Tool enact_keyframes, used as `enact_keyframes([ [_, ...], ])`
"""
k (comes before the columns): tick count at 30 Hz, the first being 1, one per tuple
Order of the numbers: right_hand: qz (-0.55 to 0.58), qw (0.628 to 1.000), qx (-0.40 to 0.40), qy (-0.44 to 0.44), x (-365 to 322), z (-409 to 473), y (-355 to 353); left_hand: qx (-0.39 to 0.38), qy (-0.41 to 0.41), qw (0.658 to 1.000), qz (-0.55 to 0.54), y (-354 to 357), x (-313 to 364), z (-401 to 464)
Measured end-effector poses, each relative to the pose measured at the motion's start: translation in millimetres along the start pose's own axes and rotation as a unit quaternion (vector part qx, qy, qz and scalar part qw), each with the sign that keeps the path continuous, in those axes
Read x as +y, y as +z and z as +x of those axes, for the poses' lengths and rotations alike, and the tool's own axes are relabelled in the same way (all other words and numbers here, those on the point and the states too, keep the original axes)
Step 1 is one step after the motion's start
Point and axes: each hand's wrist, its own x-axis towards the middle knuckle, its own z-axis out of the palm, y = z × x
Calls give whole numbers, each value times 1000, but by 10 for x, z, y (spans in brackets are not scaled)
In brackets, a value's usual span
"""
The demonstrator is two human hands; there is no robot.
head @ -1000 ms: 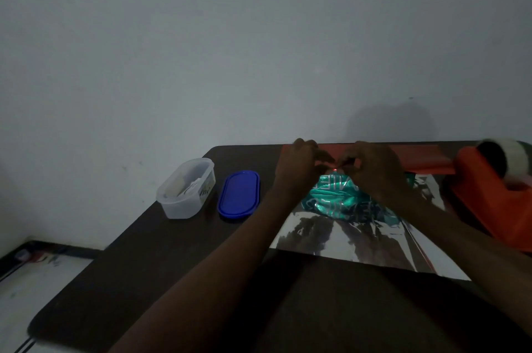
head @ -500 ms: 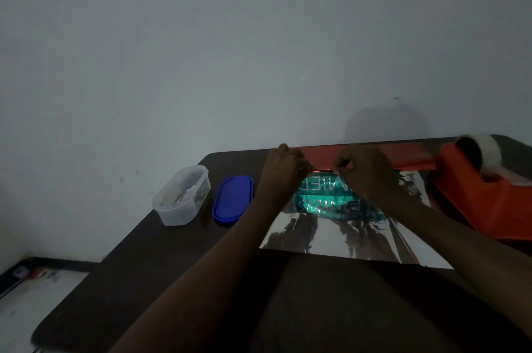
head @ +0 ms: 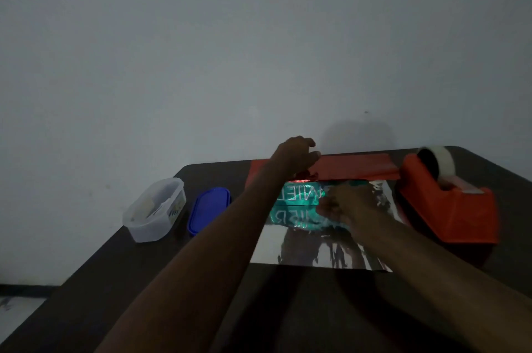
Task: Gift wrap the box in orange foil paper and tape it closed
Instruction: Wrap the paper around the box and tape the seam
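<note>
A dark table carried the foil paper, silver side up, its orange far edge folded toward the person. A teal box lay on the sheet's far half. Orange tape dispenser stood just right of the sheet; clear tub and blue lid stood left. Left hand pinched the orange edge with curled fingers. Right hand rested on the box, blurred; its grip could not be told.
</note>
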Motion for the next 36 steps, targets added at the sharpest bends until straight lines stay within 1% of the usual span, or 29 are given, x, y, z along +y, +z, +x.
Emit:
enact_keyframes([
  [3,5,1000,18,22,13,42,-36,-76,-25,996,28,67,89,261],
  [7,-17,999,12,29,24,96,-30,-128,-50,989,48,132,35,381],
  [10,-24,999,26,33,-28,116,-13,-121,-70,990,29,138,-57,415],
  [13,-8,999,3,39,-76,132,1,-129,-84,988,29,66,-114,354],
  [14,-12,999,-3,35,-79,157,6,-126,-101,987,5,61,-160,360],
  [16,-41,999,0,28,-84,196,28,-125,-140,982,-37,-2,-219,273],
  [17,-56,998,-2,26,-86,217,25,-123,-143,981,-44,-31,-247,257],
  [22,-107,993,-50,3,-170,276,37,-133,-185,971,-69,-148,-422,104],
  [26,-132,990,-58,-3,-278,359,61,-112,-192,971,-92,-231,-492,-134],
  [27,-141,988,-62,-8,-311,374,61,-112,-190,972,-77,-264,-501,-200],
  [28,-155,986,-67,-18,-349,384,71,-105,-205,965,-127,-272,-522,-252],
  [29,-159,984,-73,-27,-378,397,73,-102,-200,967,-124,-273,-545,-330],
  [30,-167,983,-78,-28,-420,411,65,-94,-224,952,-185,-281,-548,-386],
  [31,-183,979,-88,-20,-462,438,55,-94,-235,953,-168,-301,-520,-422],
  [32,-219,970,-102,1,-513,446,44,-102,-217,960,-145,-300,-527,-451],
  [34,-297,946,-128,38,-605,464,29,-112,-226,950,-184,-338,-472,-535],
  [36,-341,928,-141,54,-671,501,26,-143,-237,938,-208,-397,-425,-611],
])
